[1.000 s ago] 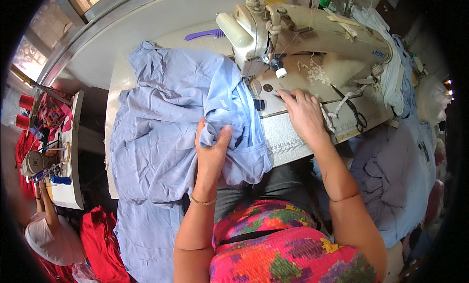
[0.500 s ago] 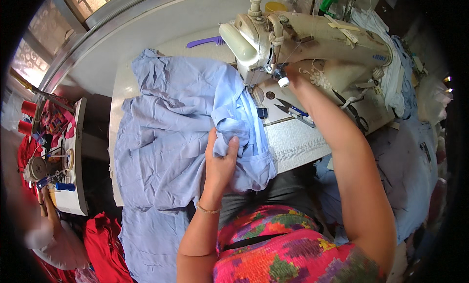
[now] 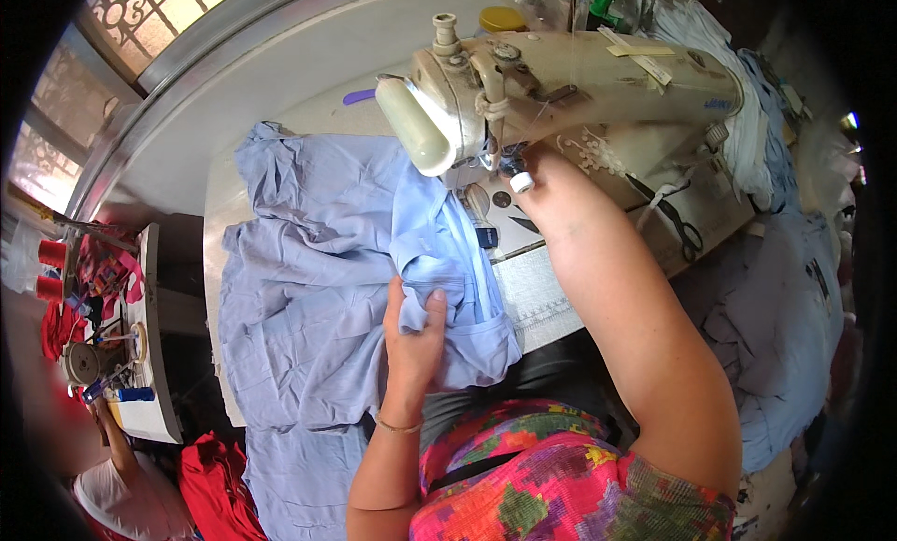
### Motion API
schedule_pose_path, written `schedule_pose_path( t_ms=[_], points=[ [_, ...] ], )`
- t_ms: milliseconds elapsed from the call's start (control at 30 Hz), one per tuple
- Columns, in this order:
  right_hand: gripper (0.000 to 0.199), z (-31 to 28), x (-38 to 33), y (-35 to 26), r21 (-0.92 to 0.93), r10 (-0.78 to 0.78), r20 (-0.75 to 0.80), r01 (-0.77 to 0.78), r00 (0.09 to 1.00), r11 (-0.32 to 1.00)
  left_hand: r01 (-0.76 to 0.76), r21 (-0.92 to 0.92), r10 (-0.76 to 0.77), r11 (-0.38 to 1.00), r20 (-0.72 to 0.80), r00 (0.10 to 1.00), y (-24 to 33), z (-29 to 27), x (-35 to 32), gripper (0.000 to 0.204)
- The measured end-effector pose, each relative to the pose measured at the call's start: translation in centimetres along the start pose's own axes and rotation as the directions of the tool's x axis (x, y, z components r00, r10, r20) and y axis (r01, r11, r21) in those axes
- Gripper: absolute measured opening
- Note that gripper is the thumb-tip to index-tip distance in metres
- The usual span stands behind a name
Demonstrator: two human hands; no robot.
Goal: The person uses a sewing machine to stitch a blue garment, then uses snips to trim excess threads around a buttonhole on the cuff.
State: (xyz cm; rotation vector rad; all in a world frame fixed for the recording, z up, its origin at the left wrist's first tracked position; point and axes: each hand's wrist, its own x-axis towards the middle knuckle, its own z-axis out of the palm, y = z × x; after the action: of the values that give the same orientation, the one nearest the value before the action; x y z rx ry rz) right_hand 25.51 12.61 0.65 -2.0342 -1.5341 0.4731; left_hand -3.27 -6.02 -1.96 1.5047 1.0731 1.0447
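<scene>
A light blue garment [image 3: 318, 261] lies spread over the white sewing table [image 3: 215, 177] and hangs off its near edge. My left hand [image 3: 416, 331] grips a bunched fold of it near the table's front. My right hand [image 3: 534, 181] reaches up to the needle area of the cream sewing machine [image 3: 570, 83], its fingers mostly hidden under the machine head, a white cap on one fingertip. A pair of scissors [image 3: 677, 221] rests on the machine bed to the right.
A heap of pale blue cloth [image 3: 785, 307] lies at the right. At the left stands a small table [image 3: 149, 354] with red thread spools [image 3: 51, 256] and red fabric [image 3: 220, 490]; another person [image 3: 103, 485] sits below it. A window grille [image 3: 140, 8] is above.
My right hand has risen from the machine bed to the needle area. My left hand has kept hold of the blue fabric, and the view has shifted closer.
</scene>
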Motion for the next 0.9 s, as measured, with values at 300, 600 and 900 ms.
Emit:
schedule_pose_path(
  t_ms=[300, 600, 900],
  points=[
    [0.031, -0.3, -1.0, -0.2, -0.1, -0.067, -0.015, 0.065, 0.998, 0.993, -0.011, 0.014, 0.011, 1.0, 0.023, 1.0, 0.5, -0.3, 0.2, 0.034],
    [0.03, -1.2, -3.8, 0.0, -0.272, -0.176, -0.05, 0.156, 0.983, 0.95, -0.063, -0.043, 0.065, 0.997, 0.035, 0.997, 0.5, -0.2, 0.3, 0.027],
    [0.029, -1.6, -6.1, 1.4, -0.618, -0.339, -0.077, 0.222, 0.938, 0.754, -0.049, -0.09, 0.052, 0.995, 0.03, 0.998, 0.0, -0.2, 0.2, 0.028]
  ],
)
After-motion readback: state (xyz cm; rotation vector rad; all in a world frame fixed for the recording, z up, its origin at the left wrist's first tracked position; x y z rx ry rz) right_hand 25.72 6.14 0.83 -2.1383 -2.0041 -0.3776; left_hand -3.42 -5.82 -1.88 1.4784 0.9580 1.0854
